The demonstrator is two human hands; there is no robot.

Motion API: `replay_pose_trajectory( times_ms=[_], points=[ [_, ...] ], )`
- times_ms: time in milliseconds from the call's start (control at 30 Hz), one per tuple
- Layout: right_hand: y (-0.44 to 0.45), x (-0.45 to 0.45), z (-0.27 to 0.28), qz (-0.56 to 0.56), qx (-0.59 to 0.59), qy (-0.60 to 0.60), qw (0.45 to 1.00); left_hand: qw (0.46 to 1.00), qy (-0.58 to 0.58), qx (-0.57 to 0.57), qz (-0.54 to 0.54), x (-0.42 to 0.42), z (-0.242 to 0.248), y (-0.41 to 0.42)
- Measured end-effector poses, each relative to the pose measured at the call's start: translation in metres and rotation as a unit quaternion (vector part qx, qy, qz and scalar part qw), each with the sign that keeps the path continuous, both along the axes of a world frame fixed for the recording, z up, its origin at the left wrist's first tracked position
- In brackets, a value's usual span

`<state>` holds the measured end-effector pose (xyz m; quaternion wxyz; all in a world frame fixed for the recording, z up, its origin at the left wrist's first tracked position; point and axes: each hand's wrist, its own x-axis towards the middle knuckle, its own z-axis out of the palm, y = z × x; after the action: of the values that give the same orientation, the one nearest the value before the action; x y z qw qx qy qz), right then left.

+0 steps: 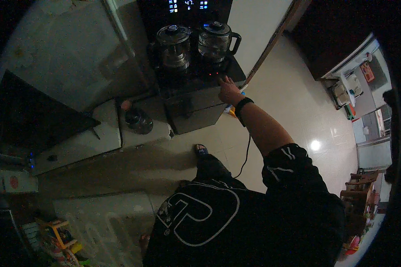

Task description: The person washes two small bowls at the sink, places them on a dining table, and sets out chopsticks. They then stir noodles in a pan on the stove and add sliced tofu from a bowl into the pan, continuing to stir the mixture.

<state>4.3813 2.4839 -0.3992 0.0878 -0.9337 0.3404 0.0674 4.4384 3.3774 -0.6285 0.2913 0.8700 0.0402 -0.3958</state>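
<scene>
My right hand [230, 91] is at the front right of the black top of a tea bar machine [190, 85]. Its fingertips reach the surface just below two small red lights, and nothing is held. On that top stand two lidded glass kettles: the left kettle [174, 46] and the right kettle [215, 41], whose black handle points right. Behind them a dark panel [187, 15] shows lit blue-white icons and digits. Only a dim sliver of what appears to be my left hand [144, 239] shows beside my black shirt; its fingers are hidden.
Left of the machine, a dark glass jar [139, 120] sits on a low white cabinet [102, 143] near a television [36, 116]. A black cord [248, 157] runs down by my right arm. Wooden chairs [362, 187] stand far right; a yellow-framed rack [61, 233] is lower left.
</scene>
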Motion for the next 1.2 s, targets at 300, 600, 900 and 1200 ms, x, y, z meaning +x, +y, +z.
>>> replay_pose_trajectory(
  times_ms=[300, 600, 900, 1200],
  points=[
    [0.0, -0.001, -0.003, 0.002, 0.002, -0.022, 1.0, 1.0, -0.003, 0.0, 0.003, -0.002, -0.004, -0.002],
    [-0.003, -0.004, -0.01, 0.027, -0.035, 0.014, 0.999, 1.0, -0.01, 0.001, -0.003, -0.002, 0.003, -0.007],
    [-0.026, -0.007, -0.065, 0.077, -0.123, -0.078, 0.986, 1.0, -0.022, -0.02, -0.009, -0.002, 0.015, -0.012],
    [-0.009, 0.0, -0.021, 0.014, -0.026, 0.044, 0.999, 0.999, 0.007, -0.018, 0.031, 0.003, 0.005, -0.001]
  ],
)
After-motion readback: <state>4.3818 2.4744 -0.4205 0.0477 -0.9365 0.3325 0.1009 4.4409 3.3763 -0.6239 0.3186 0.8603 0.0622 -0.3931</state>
